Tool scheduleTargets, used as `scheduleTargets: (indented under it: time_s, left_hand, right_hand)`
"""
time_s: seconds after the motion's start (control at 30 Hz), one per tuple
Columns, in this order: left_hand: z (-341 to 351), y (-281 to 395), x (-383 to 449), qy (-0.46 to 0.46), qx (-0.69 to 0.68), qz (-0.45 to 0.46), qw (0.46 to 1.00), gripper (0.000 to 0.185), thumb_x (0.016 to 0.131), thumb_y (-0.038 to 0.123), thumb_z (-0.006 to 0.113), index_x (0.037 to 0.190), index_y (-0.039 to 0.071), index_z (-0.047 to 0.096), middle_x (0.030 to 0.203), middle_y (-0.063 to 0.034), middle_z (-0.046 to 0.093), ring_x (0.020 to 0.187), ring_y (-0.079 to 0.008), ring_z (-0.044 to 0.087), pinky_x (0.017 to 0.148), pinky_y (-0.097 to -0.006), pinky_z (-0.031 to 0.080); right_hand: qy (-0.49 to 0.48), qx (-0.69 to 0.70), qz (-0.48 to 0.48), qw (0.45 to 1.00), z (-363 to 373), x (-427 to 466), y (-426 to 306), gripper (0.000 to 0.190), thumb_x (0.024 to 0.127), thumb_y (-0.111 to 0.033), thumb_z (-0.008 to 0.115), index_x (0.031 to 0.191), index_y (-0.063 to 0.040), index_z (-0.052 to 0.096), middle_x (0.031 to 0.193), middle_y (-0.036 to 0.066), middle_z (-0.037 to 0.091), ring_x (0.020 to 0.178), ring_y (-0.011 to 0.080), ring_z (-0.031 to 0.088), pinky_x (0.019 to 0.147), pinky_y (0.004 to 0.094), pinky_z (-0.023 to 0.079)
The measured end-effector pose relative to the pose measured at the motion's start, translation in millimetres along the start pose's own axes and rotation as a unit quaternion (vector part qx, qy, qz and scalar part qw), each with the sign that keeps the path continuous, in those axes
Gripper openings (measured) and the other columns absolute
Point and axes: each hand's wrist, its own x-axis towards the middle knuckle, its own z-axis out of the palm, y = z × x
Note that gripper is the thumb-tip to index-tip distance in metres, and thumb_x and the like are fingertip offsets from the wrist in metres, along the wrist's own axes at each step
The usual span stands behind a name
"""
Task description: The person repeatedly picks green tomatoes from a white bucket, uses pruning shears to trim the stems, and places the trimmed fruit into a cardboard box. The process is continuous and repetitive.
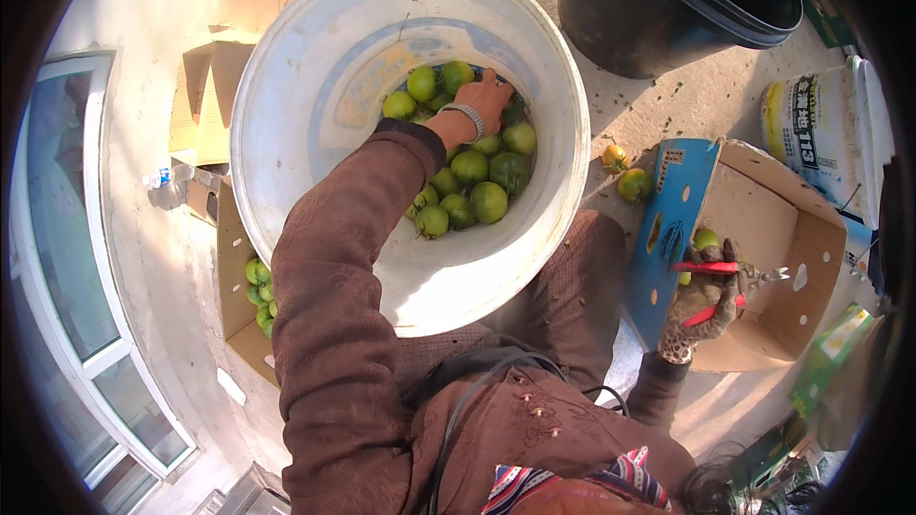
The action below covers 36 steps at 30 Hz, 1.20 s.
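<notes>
My left hand (484, 104), bare and with a metal bracelet or watch band at the wrist, reaches into a large white plastic bucket (315, 107). It rests among green tomatoes (470, 168) piled at the bottom. Its fingertips are partly hidden, so whether they grip a tomato cannot be told. On the other side, my right hand (705, 293) wears a patterned, soiled glove. It holds pruning snips (715, 268) with red handles, the metal tips pointing right. Beneath this hand is an open blue cardboard box (680, 222), with a green tomato (705, 238) showing inside.
Two loose tomatoes (633, 185), one orange-tinged, lie on the concrete between bucket and blue box. A black bucket (630, 21) stands at the back right, near a white printed pail (823, 121). At left, a cardboard box (240, 286) contains green tomatoes (259, 293) beside a window (79, 229).
</notes>
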Motion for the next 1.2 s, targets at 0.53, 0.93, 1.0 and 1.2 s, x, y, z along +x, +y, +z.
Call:
scheduleTargets:
  time_s: [0.53,0.93,1.0,1.2]
  left_hand:
    - [-12,-9,-1,-0.042,-0.135,0.038,0.989,0.047,0.074,0.006,0.065,0.119,0.002,0.053,0.112,-0.0184,0.060,0.098,-0.0381,0.064,0.085,-0.0434,0.051]
    - [9,-43,-16,0.261,0.441,0.101,0.853,0.020,0.083,0.018,0.056,0.100,0.012,0.066,0.102,-0.0166,0.053,0.088,-0.0310,0.056,0.064,-0.0490,0.046]
    - [22,-43,-8,0.223,0.529,0.056,0.817,0.018,0.084,0.019,0.056,0.097,0.012,0.066,0.104,-0.0182,0.052,0.086,-0.0320,0.056,0.061,-0.0507,0.046]
    - [-10,-41,-17,0.208,0.357,0.105,0.905,0.021,0.082,0.018,0.061,0.101,0.009,0.064,0.103,-0.0158,0.054,0.084,-0.0301,0.057,0.066,-0.0468,0.049]
  right_hand:
    - [0.024,0.051,0.044,0.997,-21,6,0,0.066,0.098,-0.031,0.050,0.142,0.014,0.032,0.121,0.025,0.055,0.111,0.0362,0.055,0.094,0.0532,0.046]
    - [-0.033,0.055,0.040,0.997,-26,8,0,0.073,0.094,-0.036,0.052,0.146,0.010,0.029,0.123,0.026,0.054,0.113,0.0442,0.054,0.095,0.0565,0.046]
    - [0.042,0.026,0.047,0.998,-23,6,-1,0.076,0.092,-0.037,0.054,0.146,0.010,0.029,0.125,0.026,0.053,0.118,0.0457,0.052,0.097,0.0581,0.045]
    - [-0.003,0.041,0.051,0.998,-8,1,-4,0.064,0.096,-0.034,0.047,0.141,0.010,0.036,0.119,0.023,0.057,0.113,0.0359,0.055,0.102,0.0504,0.043]
